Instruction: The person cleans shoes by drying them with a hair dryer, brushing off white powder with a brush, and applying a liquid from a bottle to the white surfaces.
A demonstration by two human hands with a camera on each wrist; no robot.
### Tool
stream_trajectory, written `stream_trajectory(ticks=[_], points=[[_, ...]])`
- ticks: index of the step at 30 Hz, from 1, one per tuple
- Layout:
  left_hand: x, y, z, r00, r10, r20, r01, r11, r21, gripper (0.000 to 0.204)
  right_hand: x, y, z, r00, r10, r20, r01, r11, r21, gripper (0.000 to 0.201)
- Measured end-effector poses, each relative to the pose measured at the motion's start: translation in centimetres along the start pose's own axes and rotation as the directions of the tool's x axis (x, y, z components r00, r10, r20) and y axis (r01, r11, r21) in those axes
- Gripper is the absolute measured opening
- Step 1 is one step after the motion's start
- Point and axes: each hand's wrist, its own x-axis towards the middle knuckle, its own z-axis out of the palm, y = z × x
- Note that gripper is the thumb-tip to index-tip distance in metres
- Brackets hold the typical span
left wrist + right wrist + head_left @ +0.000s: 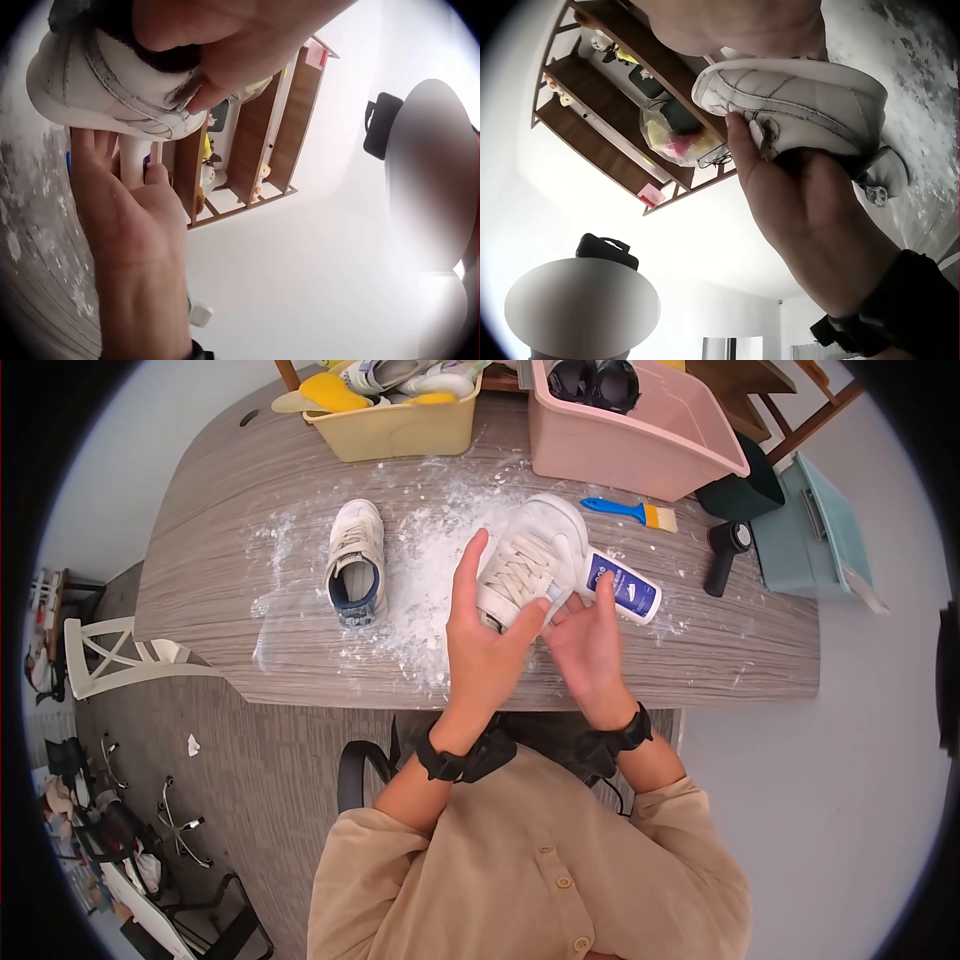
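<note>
A white lace-up sneaker (522, 570) is held up over the table, its toe pointing away from me. My left hand (485, 650) grips it near the heel opening, thumb along one side. In the right wrist view the left hand (810, 187) reaches into the dark collar of the sneaker (795, 105). My right hand (588, 655) is turned palm up beside the heel, its fingers fairly straight. From the left wrist, the right hand's fingertips are right at the sole of the sneaker (112, 82). A white bottle with a blue label (635, 595) shows behind the right thumb.
White powder (425, 550) covers much of the tabletop. The other sneaker (357, 525) stands left. Right are a blue-handled brush (615, 510) and a black tool (725, 560). A yellow bin (400, 435) with shoes and a pink bin (610, 458) line the back.
</note>
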Motion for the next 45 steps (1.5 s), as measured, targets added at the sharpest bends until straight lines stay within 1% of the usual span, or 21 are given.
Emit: stream_trajectory(ticks=[3, 6, 9, 12, 15, 17, 18, 19, 21, 24, 27, 29, 30, 32, 33, 35, 36, 38, 39, 42, 45], points=[[0.2, -0.4, -0.1, 0.990, 0.139, -0.017, -0.133, 0.972, 0.192, 0.070, 0.1, 0.1, 0.2, 1.000, -0.010, 0.003, 0.010, 1.000, -0.016, 0.059], [0.4, -0.3, -0.7, 0.991, 0.135, -0.011, -0.124, 0.935, 0.332, 0.071, 0.1, 0.1, 0.4, 1.000, -0.008, -0.004, 0.008, 1.000, -0.022, 0.059], [0.6, -0.4, -1.1, 0.989, 0.143, -0.045, -0.117, 0.926, 0.358, 0.072, 0.3, 0.4, 0.1, 1.000, -0.010, 0.006, 0.010, 1.000, -0.029, 0.059], [0.6, 0.3, -1.5, 0.992, 0.097, -0.076, -0.065, 0.937, 0.342, 0.080, 0.3, 0.7, 0.2, 0.999, -0.035, 0.022, 0.035, 0.999, -0.020, 0.058], [0.8, -0.4, -2.1, 0.984, 0.176, -0.004, -0.171, 0.962, 0.212, 0.091, 0.0, 0.5, 0.7, 0.996, -0.081, 0.032, 0.082, 0.997, -0.013, 0.056], [0.4, -0.3, -1.1, 0.989, 0.145, 0.002, -0.143, 0.982, -0.119, 0.095, -0.1, 0.3, 0.9, 0.994, -0.100, 0.035, 0.101, 0.995, -0.027, 0.056], [0.1, -0.2, -0.7, 0.992, 0.129, 0.010, -0.121, 0.952, -0.282, 0.097, -0.1, 0.3, 0.9, 0.995, -0.097, 0.026, 0.098, 0.995, -0.024, 0.055], [0.1, -0.4, -1.1, 0.988, 0.143, 0.050, -0.135, 0.981, -0.141, 0.097, 0.1, 0.3, 0.8, 0.995, -0.094, 0.016, 0.095, 0.995, -0.021, 0.055], [0.2, -0.7, -2.3, 0.979, 0.158, 0.130, -0.176, 0.974, 0.145, 0.096, 0.2, 0.2, 0.8, 0.995, -0.097, 0.012, 0.097, 0.995, -0.020, 0.055], [-0.2, -0.5, -2.2, 0.999, 0.015, 0.048, -0.024, 0.983, 0.180, 0.084, 0.0, 0.2, 1.1, 0.995, -0.101, 0.017, 0.101, 0.995, -0.025, 0.054], [0.3, -1.5, -3.1, 0.973, 0.183, 0.143, -0.224, 0.903, 0.368, 0.061, -0.3, 0.2, 1.5, 0.995, -0.098, -0.003, 0.097, 0.995, -0.031, 0.052], [0.4, -1.0, -3.2, 0.989, 0.104, 0.110, -0.136, 0.926, 0.352, 0.042, -0.4, 0.2, 1.6, 0.994, -0.108, -0.031, 0.107, 0.994, -0.032, 0.050], [0.5, -0.7, -3.3, 0.994, 0.064, 0.093, -0.092, 0.935, 0.344, 0.034, -0.1, -0.1, 1.1, 0.987, -0.158, 0.015, 0.159, 0.977, -0.143, 0.048], [0.6, 0.3, -3.7, 0.999, -0.025, 0.047, 0.013, 0.969, 0.248, 0.029, 1.0, -1.5, -0.5, 0.963, -0.242, 0.120, 0.269, 0.898, -0.349, 0.043], [0.7, 0.6, -3.9, 0.997, -0.071, 0.027, 0.064, 0.978, 0.197, 0.027, 1.3, -2.5, -1.1, 0.931, -0.329, 0.158, 0.365, 0.830, -0.422, 0.039], [0.6, 0.5, -3.7, 0.998, -0.054, 0.026, 0.049, 0.983, 0.176, 0.027, 1.9, -4.0, -1.8, 0.842, -0.475, 0.257, 0.532, 0.649, -0.544, 0.033], [0.5, 0.4, -3.6, 0.999, -0.047, 0.027, 0.042, 0.986, 0.163, 0.028, 2.0, -4.2, -1.3, 0.791, -0.532, 0.301, 0.595, 0.558, -0.579, 0.032], [0.4, 0.6, -3.6, 0.996, -0.084, 0.026, 0.078, 0.979, 0.187, 0.028, 1.7, -4.9, 0.3, 0.672, -0.624, 0.398, 0.696, 0.350, -0.627, 0.029], [0.4, 0.7, -3.5, 0.994, -0.104, 0.024, 0.097, 0.975, 0.200, 0.029, 1.6, -4.9, 0.9, 0.657, -0.644, 0.392, 0.711, 0.357, -0.606, 0.022], [0.2, 0.7, -3.2, 0.996, -0.083, 0.040, 0.075, 0.983, 0.167, 0.028, 1.9, -6.1, 2.7, 0.608, -0.570, 0.553, 0.742, 0.159, -0.652, 0.017], [0.0, 0.7, -3.2, 0.994, -0.103, 0.029, 0.099, 0.988, 0.120, 0.027, 2.1, -6.1, 3.1, 0.634, -0.543, 0.551, 0.714, 0.135, -0.687, 0.014]])
